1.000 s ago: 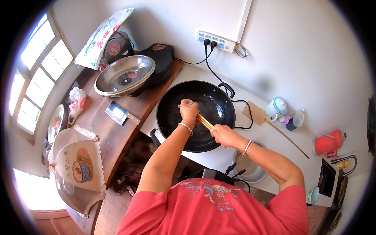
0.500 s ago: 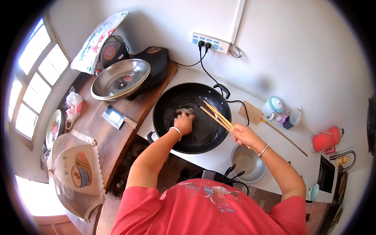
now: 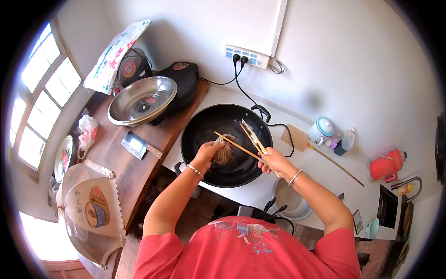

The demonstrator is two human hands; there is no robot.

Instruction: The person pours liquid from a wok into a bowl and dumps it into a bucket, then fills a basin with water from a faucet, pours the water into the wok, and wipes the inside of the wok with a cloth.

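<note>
A black two-handled wok (image 3: 200, 125) stands on the white counter, with what looks like dark water inside. Over its middle, my left hand (image 3: 205, 155) grips a beige-grey stringy wad (image 3: 224, 152); whether it is a cloth or a fibre scrubber I cannot tell. Several wooden chopsticks (image 3: 254, 137) are clasped in my right hand (image 3: 277, 162) at the wok's right side. One chopstick slants left across the wad, its tip near my left thumb. The others point up toward the far rim.
A metal basin (image 3: 297, 210) sits near the counter's front edge. On the wooden table at left lie a cleaver (image 3: 135, 145), a steel bowl (image 3: 147, 96) and a mesh food cover (image 3: 93, 204). A long-handled spatula (image 3: 332, 160) and lidded mug (image 3: 321, 130) are at right; cords run behind the wok.
My left hand has come up from the wok's bottom with the wad now in sight. My right hand has shifted slightly left, and one chopstick has swung apart, across the wad.
</note>
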